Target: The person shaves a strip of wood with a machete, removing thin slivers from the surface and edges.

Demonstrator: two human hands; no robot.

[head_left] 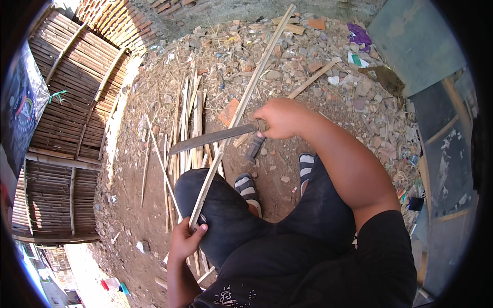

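Note:
My left hand (186, 240) grips the lower end of a long split bamboo strip (251, 91) beside my left knee. The strip slants up and away to the right, past the debris to the foot of the far wall. In my right hand (282, 118) is the handle end of a machete (213, 138). Its dark blade points left and crosses the strip at about mid-length. Whether the edge touches the strip, I cannot tell. A small dark piece (202, 219) shows by my left fingertips, its kind unclear.
Several bamboo strips (185, 118) lie on the dirt ahead of my left knee. A short dark object (254, 148) rests near my sandalled feet. Broken brick and stone rubble (354, 97) spreads beyond. A slatted bamboo wall (77, 82) stands left, and grey panels (416, 46) lean right.

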